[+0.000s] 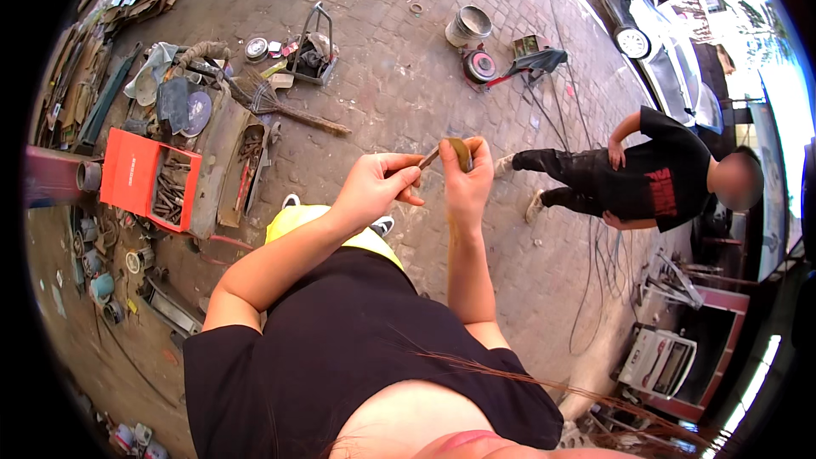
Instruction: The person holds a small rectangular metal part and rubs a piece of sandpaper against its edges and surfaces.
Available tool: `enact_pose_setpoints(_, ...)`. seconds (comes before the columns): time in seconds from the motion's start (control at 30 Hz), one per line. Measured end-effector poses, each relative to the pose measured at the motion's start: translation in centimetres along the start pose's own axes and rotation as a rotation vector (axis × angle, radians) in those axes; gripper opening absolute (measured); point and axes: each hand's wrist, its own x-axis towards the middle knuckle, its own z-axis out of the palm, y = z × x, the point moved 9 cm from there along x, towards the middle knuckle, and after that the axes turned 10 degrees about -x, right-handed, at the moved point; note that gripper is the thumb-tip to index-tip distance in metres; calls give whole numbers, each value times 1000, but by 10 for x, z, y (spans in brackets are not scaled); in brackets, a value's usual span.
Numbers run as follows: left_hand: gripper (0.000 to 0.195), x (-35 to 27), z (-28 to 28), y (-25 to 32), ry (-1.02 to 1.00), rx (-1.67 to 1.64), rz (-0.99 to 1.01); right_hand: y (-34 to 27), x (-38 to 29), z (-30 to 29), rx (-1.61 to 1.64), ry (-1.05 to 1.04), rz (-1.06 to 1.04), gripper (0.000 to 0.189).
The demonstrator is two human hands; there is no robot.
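Note:
In front of my waist, my left hand [377, 186] pinches one end of a thin, dark metal strip [431, 157] between thumb and fingers. The strip slants up towards my right hand [468, 177]. That hand holds a curved, yellowish-brown piece [457, 152], perhaps folded sandpaper, under its thumb. The strip's far end meets this piece, and my right thumb hides part of the contact. Both hands are raised in the air above the brick floor [408, 95].
At left stands a workbench with an open red box [134, 172] of metal bits. A broom [274, 102] lies beyond it. A bucket [472, 25] and a red wheeled machine [479, 67] stand ahead. A person [663, 169] stands at right near cables [599, 268] on the floor.

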Motion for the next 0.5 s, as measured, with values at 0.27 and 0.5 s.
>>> enact_pose_setpoints(0.27, 29, -10, 0, 1, 23, -7, 1, -9, -17, 9, -62, -26, -87, 22)
enact_pose_setpoints(0.5, 28, -12, 4, -5, 7, -2, -1, -4, -16, -1, -18, -8, -34, 23)
